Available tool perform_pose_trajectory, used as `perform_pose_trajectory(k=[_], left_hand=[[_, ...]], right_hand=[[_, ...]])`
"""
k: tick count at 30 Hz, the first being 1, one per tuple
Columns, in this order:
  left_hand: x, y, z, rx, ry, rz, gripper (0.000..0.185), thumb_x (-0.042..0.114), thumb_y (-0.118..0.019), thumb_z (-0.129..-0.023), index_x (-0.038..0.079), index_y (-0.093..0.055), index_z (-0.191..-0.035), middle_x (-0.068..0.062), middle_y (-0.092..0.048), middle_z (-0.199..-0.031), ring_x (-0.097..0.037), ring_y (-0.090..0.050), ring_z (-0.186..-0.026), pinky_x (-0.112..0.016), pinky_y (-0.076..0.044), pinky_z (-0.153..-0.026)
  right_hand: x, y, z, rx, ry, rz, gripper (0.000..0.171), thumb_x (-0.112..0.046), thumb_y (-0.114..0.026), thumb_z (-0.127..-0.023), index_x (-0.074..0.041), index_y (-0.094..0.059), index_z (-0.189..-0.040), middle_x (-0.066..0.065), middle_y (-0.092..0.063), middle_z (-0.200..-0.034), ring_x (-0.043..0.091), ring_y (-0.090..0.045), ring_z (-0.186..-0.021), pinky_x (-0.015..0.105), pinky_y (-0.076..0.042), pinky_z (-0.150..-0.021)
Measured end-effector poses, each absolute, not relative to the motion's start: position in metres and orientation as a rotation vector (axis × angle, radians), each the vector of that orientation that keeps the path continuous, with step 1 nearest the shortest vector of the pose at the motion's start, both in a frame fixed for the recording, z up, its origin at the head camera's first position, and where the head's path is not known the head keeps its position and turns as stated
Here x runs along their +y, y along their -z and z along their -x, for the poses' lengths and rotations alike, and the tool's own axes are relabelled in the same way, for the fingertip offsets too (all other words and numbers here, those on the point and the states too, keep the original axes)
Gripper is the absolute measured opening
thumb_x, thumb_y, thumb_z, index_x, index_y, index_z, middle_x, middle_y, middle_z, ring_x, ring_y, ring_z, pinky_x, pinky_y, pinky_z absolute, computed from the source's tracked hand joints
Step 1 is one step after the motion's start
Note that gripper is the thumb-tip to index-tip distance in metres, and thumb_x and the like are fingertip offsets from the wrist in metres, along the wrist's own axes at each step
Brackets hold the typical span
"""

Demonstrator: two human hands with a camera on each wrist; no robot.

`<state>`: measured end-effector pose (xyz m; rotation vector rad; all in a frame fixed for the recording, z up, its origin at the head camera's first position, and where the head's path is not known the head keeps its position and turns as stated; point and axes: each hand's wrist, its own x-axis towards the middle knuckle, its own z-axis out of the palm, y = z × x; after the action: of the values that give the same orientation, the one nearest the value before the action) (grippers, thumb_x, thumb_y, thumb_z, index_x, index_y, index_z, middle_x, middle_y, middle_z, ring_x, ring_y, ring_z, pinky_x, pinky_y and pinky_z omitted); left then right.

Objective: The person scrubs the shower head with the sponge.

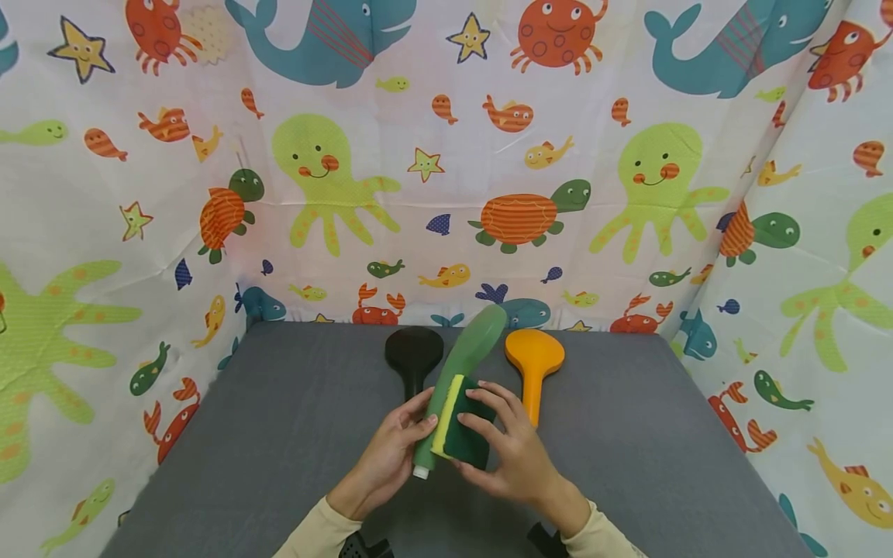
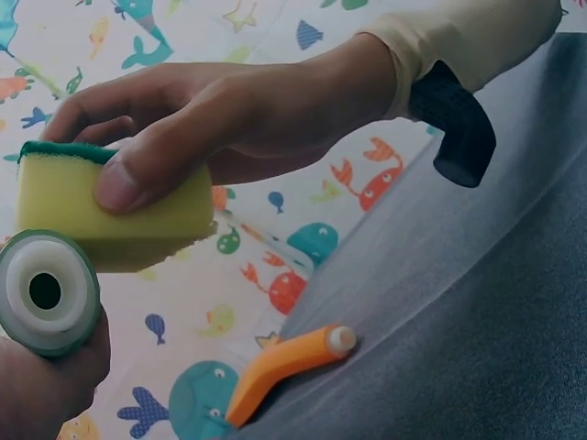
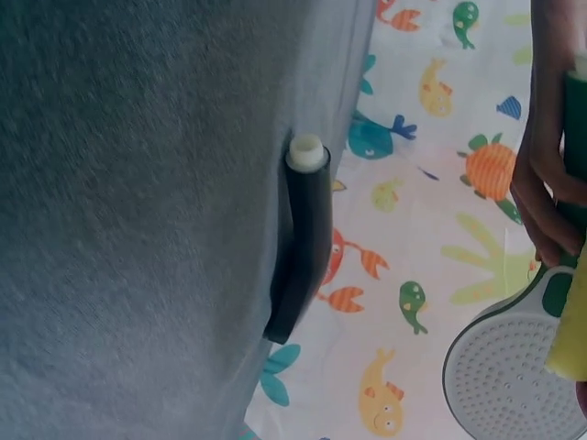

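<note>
My left hand grips the handle of a green shower head, which is held up at a slant above the table. Its white connector end faces the left wrist camera. The round spray face, with many small nozzles, shows in the right wrist view. My right hand holds a yellow and green sponge against the handle's side. In the left wrist view my right thumb lies on the sponge's yellow side. Part of my left hand is hidden behind the handle in the head view.
A black shower head and an orange shower head lie at the back of the grey table, one on each side of the green one. A curtain printed with sea animals encloses the back and both sides.
</note>
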<state>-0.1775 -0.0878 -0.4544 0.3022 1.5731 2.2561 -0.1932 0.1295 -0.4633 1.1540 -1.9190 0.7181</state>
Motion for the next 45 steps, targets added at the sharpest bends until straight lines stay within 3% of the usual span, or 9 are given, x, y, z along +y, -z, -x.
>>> perform_pose_trajectory(k=[7,32,45], left_hand=[[-0.089,0.455,0.179,1.576,-2.285,-0.292,0.06,0.016,-0.051,-0.102,0.01,-0.023,-0.156,-0.015,-0.032,-0.153,-0.015,-0.048,-0.127,-0.028,-0.047,-0.1],[-0.088,0.454,0.179,1.567,-2.306,-0.291,0.066,0.007,-0.057,-0.098,0.008,-0.024,-0.155,-0.005,-0.043,-0.136,-0.011,-0.056,-0.116,-0.026,-0.05,-0.094],[-0.081,0.47,0.2,1.771,-2.305,-0.254,0.072,0.014,-0.062,-0.096,0.013,-0.022,-0.156,-0.017,-0.034,-0.148,-0.026,-0.044,-0.138,-0.031,-0.047,-0.098]], right_hand=[[0.123,0.471,0.185,-1.896,-0.72,-1.208,0.048,-0.049,-0.063,-0.089,-0.013,-0.064,-0.121,0.018,-0.054,-0.134,0.036,-0.046,-0.126,0.042,-0.038,-0.109],[0.129,0.469,0.193,-1.928,-0.683,-1.153,0.047,-0.052,-0.06,-0.09,-0.016,-0.065,-0.119,0.015,-0.055,-0.134,0.035,-0.048,-0.125,0.045,-0.042,-0.104],[0.143,0.474,0.193,-2.01,-0.64,-1.142,0.045,-0.054,-0.06,-0.09,-0.019,-0.066,-0.118,0.011,-0.056,-0.133,0.033,-0.048,-0.125,0.044,-0.042,-0.103]])
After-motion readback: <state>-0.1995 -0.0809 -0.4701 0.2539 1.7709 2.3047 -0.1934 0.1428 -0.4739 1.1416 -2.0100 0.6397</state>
